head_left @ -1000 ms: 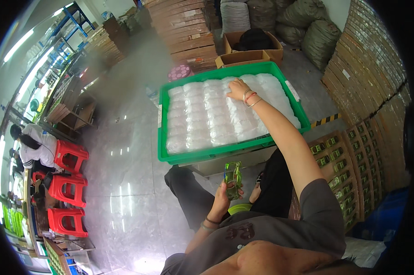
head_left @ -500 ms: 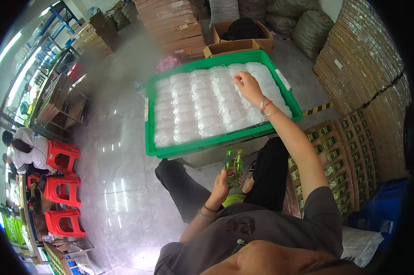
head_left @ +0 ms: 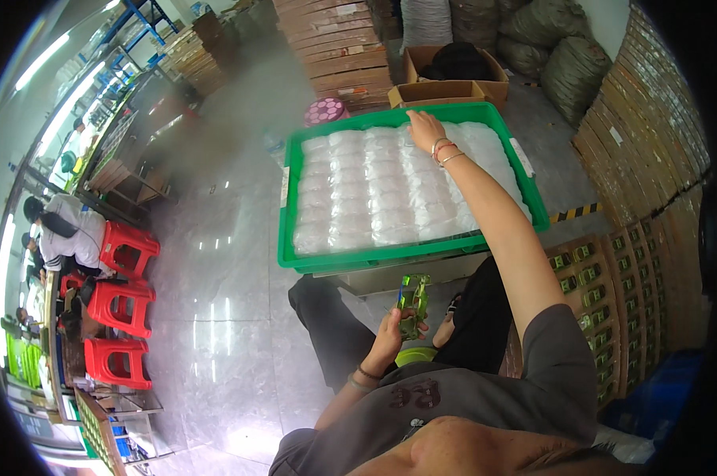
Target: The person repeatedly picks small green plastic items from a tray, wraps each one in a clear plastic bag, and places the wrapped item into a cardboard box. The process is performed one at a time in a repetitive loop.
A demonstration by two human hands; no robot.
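Note:
My left hand (head_left: 387, 336) is closed round a see-through green plastic piece (head_left: 414, 301) with an open, frame-like shape, held upright over my lap. Its exact kind cannot be made out. My right arm stretches across a shallow green crate (head_left: 291, 202) packed with rows of white, clear-wrapped bundles (head_left: 390, 190). At the crate's far side, my right hand (head_left: 427, 130) is over the back bundles, fingers bent and drawn together. Whatever those fingers pinch is hidden or too small to name.
Behind the crate stand an open cardboard box (head_left: 446, 91) and a pink patterned stool (head_left: 325, 111). Trays of small green-and-black items (head_left: 592, 297) stand at my right. Red stools (head_left: 120, 305) and a seated person (head_left: 69, 234) are on the left.
My right hand has moved from above the middle of the bundles to the crate's far side. The left hand still holds the green piece. The whole view has shifted slightly.

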